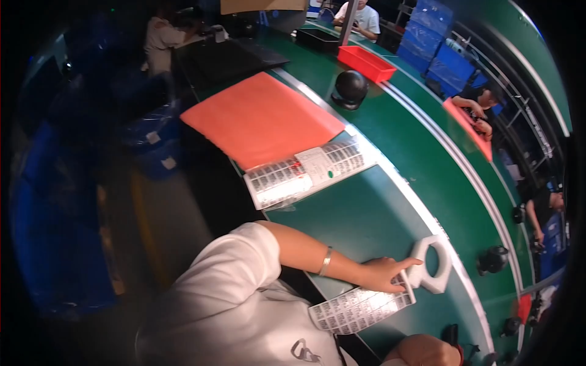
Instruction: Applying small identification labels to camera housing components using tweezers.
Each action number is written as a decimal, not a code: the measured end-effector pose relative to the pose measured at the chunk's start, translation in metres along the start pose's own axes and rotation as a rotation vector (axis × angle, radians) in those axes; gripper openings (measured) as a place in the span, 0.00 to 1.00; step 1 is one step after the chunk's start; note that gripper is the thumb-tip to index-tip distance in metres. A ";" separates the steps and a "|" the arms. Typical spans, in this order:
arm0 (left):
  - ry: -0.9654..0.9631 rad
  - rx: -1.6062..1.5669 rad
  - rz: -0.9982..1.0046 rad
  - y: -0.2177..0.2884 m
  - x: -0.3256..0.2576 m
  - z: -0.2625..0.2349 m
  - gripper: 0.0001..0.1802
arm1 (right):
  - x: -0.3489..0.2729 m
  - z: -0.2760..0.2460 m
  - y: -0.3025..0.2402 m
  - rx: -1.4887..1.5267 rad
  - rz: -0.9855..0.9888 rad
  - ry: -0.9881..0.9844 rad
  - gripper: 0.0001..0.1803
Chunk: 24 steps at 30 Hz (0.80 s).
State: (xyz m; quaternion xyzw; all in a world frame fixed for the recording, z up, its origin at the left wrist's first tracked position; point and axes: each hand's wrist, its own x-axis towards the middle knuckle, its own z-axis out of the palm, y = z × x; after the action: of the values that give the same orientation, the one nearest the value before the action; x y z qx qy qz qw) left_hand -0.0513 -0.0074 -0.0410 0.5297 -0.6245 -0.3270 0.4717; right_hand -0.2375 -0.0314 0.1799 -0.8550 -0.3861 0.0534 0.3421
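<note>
The sheet [360, 312] spans the bench's [348, 216] near edge, label-peeling the step I judge in hand, the next move likely calling for one lifted free. My left hand [384, 274] reaches rightward, one digit toward the ring [434, 284], others at the sheet, grip unclear; my right hand's [427, 352] fingers stay unreadable

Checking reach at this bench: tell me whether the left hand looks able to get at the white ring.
Probably yes: the left hand is at one end of the label sheet, an outstretched digit right by the near edge of the white ring, and nothing visible blocks the way.
</note>
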 end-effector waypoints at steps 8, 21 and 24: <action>0.118 -0.130 0.426 -0.042 0.006 0.007 0.28 | 0.074 -0.043 0.128 -0.227 0.663 0.022 0.06; -0.066 0.250 0.274 -0.028 -0.011 -0.001 0.26 | 0.190 -0.090 0.450 -0.984 0.881 0.095 0.30; 0.092 0.279 0.454 -0.053 -0.004 0.023 0.07 | 0.220 -0.105 0.496 -0.984 1.001 0.126 0.33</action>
State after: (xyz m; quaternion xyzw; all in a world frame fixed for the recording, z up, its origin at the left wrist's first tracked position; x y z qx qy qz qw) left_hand -0.0542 -0.0175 -0.0984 0.4503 -0.7442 -0.0990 0.4833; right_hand 0.2620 -0.1675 -0.0134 -0.9868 0.0948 -0.0261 -0.1284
